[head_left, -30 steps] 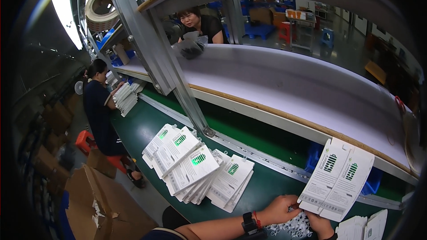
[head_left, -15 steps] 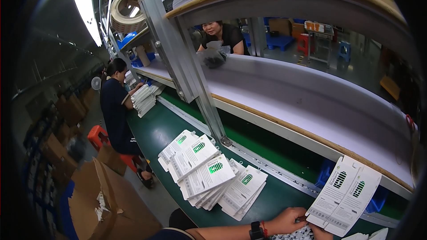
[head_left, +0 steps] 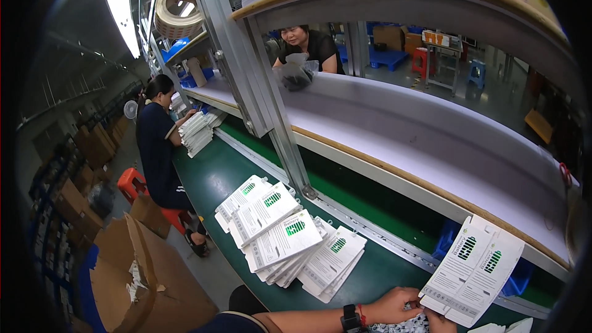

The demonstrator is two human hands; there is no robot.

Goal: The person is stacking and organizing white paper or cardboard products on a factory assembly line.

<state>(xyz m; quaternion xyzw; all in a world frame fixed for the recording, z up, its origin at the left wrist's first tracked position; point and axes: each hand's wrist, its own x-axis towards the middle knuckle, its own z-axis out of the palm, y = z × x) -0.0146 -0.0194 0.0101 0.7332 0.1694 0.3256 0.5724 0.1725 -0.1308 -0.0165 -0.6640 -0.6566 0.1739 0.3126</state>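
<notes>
A flat white battery carton (head_left: pixel 487 265), with green battery pictures on two panels, stands tilted at the lower right. My right hand (head_left: pixel 440 323) grips its lower left corner, and most of that hand is hidden behind the carton and the frame edge. Beside that corner is my left hand (head_left: pixel 398 305), its fingers curled together; what they hold, if anything, is hidden. Under both hands lies a heap of small white-and-dark pieces (head_left: pixel 401 327), too small to name. To the left, a fanned pile of similar flat cartons (head_left: pixel 290 240) rests on the green table (head_left: pixel 203 166).
A metal post (head_left: pixel 290 166) and a raised white shelf (head_left: pixel 419 129) border the table's far side. Blue bins (head_left: pixel 517 277) sit under the shelf. An open cardboard box (head_left: pixel 166 271) stands at the left. One person works further along the table; another leans behind the shelf.
The view has shifted slightly. My left fingers have moved a little at the carton's lower corner, while the carton stays held in nearly the same tilted position.
</notes>
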